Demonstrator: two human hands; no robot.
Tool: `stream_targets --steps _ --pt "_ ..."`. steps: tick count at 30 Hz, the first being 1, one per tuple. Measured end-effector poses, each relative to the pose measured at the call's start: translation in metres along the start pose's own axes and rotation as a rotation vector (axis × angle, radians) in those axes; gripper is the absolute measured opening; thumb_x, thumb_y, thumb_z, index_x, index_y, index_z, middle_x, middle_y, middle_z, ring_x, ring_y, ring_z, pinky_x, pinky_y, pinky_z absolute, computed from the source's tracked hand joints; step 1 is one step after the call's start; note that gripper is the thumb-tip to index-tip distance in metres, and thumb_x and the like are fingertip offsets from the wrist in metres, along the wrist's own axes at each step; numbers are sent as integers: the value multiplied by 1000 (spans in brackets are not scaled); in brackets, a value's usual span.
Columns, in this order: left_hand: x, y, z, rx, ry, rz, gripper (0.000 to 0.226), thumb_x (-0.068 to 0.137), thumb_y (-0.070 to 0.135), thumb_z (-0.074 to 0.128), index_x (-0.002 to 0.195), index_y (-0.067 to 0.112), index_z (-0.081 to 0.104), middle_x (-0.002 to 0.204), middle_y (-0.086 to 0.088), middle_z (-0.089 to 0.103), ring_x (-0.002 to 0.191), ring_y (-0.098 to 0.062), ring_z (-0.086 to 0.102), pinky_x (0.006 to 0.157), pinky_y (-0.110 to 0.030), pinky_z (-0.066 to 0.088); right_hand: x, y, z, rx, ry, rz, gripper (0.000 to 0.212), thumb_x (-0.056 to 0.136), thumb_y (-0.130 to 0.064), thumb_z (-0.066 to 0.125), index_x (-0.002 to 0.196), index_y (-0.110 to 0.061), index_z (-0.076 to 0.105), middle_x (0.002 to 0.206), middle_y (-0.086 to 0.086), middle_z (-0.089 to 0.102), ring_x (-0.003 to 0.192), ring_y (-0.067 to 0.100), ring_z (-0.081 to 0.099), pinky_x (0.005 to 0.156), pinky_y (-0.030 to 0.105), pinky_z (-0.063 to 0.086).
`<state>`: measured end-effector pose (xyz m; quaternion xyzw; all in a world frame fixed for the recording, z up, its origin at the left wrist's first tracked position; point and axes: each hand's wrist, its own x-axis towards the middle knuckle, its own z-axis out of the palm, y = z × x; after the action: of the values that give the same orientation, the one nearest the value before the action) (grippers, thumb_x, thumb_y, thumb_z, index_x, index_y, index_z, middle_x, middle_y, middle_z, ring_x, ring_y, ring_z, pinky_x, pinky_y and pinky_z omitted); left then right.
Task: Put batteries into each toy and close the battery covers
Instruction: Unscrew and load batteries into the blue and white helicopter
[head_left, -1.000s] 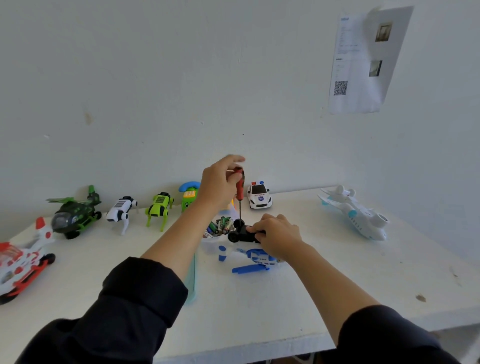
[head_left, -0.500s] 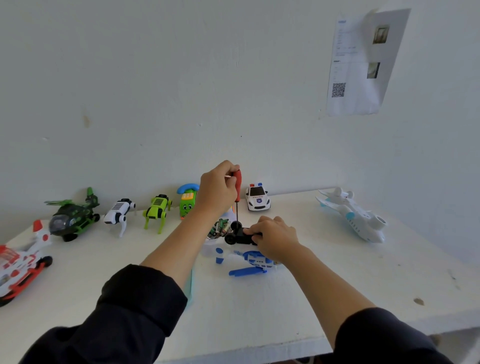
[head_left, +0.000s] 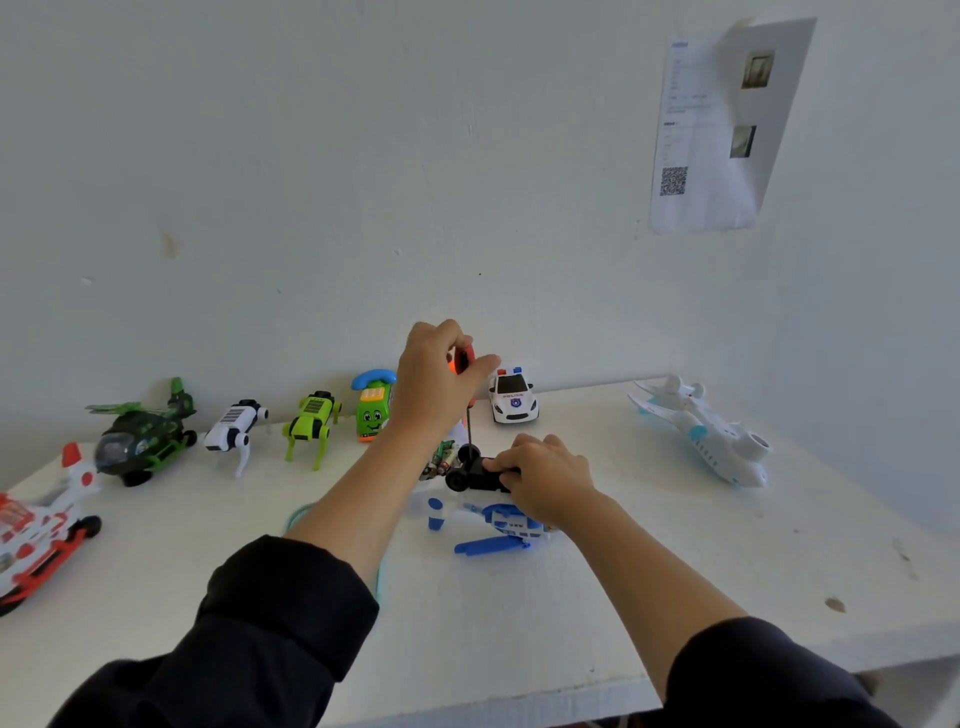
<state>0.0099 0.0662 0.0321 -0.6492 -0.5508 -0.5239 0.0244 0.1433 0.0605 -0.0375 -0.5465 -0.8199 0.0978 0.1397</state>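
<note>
A small black wheeled toy (head_left: 470, 477) lies on the white table (head_left: 519, 613) at the middle. My right hand (head_left: 545, 480) grips it from the right. My left hand (head_left: 436, 374) holds a red-handled screwdriver (head_left: 464, 359) upright above it; the thin shaft (head_left: 469, 431) runs down to the toy. Several batteries (head_left: 440, 460) lie just left of the toy, partly hidden by my left forearm. A blue and white helicopter toy (head_left: 501, 525) lies in front of my right hand.
Along the wall stand a green helicopter (head_left: 140, 436), a white robot dog (head_left: 234, 423), a green robot dog (head_left: 311, 418), a green phone toy (head_left: 371, 405) and a police car (head_left: 511, 397). A white jet (head_left: 711, 434) sits at the right, a red and white craft (head_left: 36, 525) at the left edge.
My left hand has turned round the screwdriver handle, its thumb now sticking out to the right. The right hand keeps its grip on the black toy.
</note>
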Motion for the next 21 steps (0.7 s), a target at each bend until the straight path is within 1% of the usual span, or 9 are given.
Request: stream_targets --steps 2,4,6,9,11,14,16,18,21 --pt "2 0 -1 29 8 3 17 80 15 72 81 4 58 95 -9 62 79 -16 54 71 -24 42 0 0 0 3 -8 2 36 101 -25 39 131 -39 51 117 -4 49 108 21 39 75 34 30" --pt "5 -2 -4 9 -37 -25 3 86 7 62 87 4 60 100 -7 65 80 -15 57 66 -15 44 -1 0 0 6 -8 0 36 101 -25 39 131 -39 51 116 -4 49 108 21 38 75 34 29" --pt "5 -6 -7 -31 -68 -69 6 88 1 54 90 5 58 105 -4 65 85 -16 61 65 -8 42 -2 0 0 4 -11 -1 35 101 -25 39 131 -39 51 115 -4 49 107 21 38 75 34 29" --pt "1 -11 -10 -56 -31 -46 15 84 12 67 82 10 53 99 -2 62 92 -18 60 76 -19 40 -1 0 0 3 -12 0 35 101 -25 39 131 -39 51 115 -4 48 107 21 38 75 34 29" --pt "0 -10 -12 -42 11 -17 23 79 15 74 77 10 51 94 -6 59 79 -16 58 68 -11 37 0 0 0 5 -8 3 35 101 -25 39 131 -39 51 115 -4 49 106 21 38 75 34 30" --pt "-1 -5 -15 -81 -13 9 16 82 0 66 76 7 53 83 -8 61 53 -1 57 58 -3 41 0 0 0 -2 -8 8 35 101 -26 40 131 -39 51 115 -4 49 106 21 39 75 34 31" --pt "0 -6 -15 -145 -48 -22 10 83 -5 59 81 4 57 84 -11 67 59 2 62 61 -9 50 0 -1 0 -10 -12 8 35 101 -26 40 131 -39 51 115 -5 49 106 21 39 75 33 31" --pt "-1 -10 -12 -154 -53 -40 6 81 -1 62 83 3 58 89 -8 67 74 -5 64 72 -25 55 0 -1 0 -3 -9 11 35 101 -26 40 131 -39 51 115 -5 49 106 21 39 75 33 30" --pt "-4 -11 -7 -70 -12 8 28 75 17 78 79 10 51 88 -2 59 78 -14 56 68 -19 45 0 0 0 -1 -2 10 34 101 -26 40 130 -39 52 115 -5 49 106 21 39 74 33 30"
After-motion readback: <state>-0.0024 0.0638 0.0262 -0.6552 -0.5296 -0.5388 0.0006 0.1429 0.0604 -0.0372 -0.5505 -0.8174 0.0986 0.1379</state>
